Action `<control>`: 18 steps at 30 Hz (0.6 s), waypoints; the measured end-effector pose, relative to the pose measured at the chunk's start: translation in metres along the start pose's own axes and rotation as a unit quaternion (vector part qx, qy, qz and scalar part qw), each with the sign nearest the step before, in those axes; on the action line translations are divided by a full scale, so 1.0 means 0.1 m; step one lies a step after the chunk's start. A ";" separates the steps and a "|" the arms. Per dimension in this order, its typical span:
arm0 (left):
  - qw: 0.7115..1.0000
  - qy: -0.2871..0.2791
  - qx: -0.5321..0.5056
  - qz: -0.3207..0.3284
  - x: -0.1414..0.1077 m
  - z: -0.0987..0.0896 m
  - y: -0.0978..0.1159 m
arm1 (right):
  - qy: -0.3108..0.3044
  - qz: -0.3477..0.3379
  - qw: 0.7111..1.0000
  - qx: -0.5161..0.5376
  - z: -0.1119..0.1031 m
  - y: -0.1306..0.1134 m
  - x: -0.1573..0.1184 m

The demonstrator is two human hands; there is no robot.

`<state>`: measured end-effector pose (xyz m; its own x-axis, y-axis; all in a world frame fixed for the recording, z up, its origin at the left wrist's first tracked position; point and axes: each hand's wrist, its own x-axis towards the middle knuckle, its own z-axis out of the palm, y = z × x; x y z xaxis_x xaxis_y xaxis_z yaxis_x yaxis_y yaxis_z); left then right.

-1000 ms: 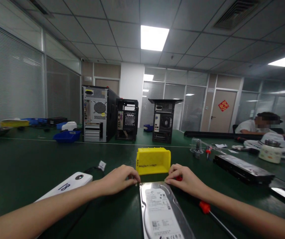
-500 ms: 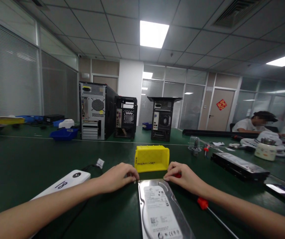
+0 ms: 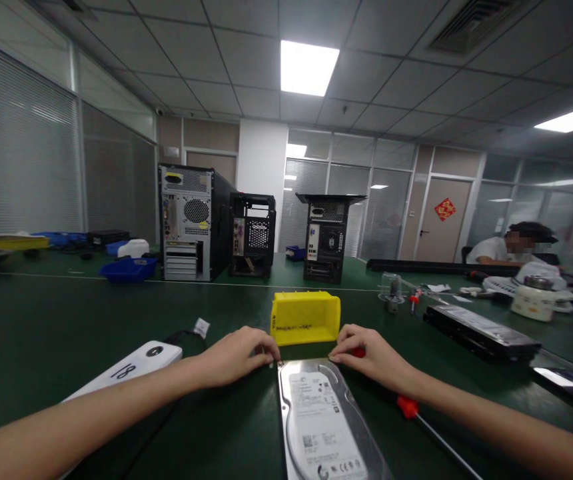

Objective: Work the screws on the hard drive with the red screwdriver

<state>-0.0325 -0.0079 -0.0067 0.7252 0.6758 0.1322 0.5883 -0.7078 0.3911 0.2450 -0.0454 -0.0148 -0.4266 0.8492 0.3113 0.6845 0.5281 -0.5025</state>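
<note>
A silver hard drive (image 3: 324, 420) with a white printed label lies label-up on the green table, its near end cut off by the bottom of the view. My left hand (image 3: 241, 357) has its thumb and fingers bent together at the drive's far left corner. At the far right corner, the thumb and index finger of my right hand (image 3: 371, 357) pinch in the same way. Just beyond the drive, a yellow bin (image 3: 306, 298) lies with its opening toward me, small dark bits inside. A red-handled screwdriver (image 3: 408, 407) lies beneath my right forearm.
Left of the drive is a white device marked 18 (image 3: 131, 367) with a cable. Another drive-like black and silver unit (image 3: 481, 331) lies right, near a phone (image 3: 566, 387) and a jar (image 3: 534, 300). Computer cases (image 3: 186, 223) stand at the back. A person (image 3: 511, 243) sits far right.
Both hands stay at the drive's far corners, and the drive keeps its place. The view has shifted very slightly.
</note>
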 end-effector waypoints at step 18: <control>1.000 -0.011 -0.015 -0.017 -0.01 -0.03 0.07 | -0.004 -0.001 1.000 -0.017 -0.02 -0.05 -0.01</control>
<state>-0.0303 -0.0126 -0.0015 0.7127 0.6946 0.0982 0.6023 -0.6776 0.4220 0.2436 -0.0489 -0.0108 -0.4318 0.8484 0.3063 0.7032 0.5293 -0.4747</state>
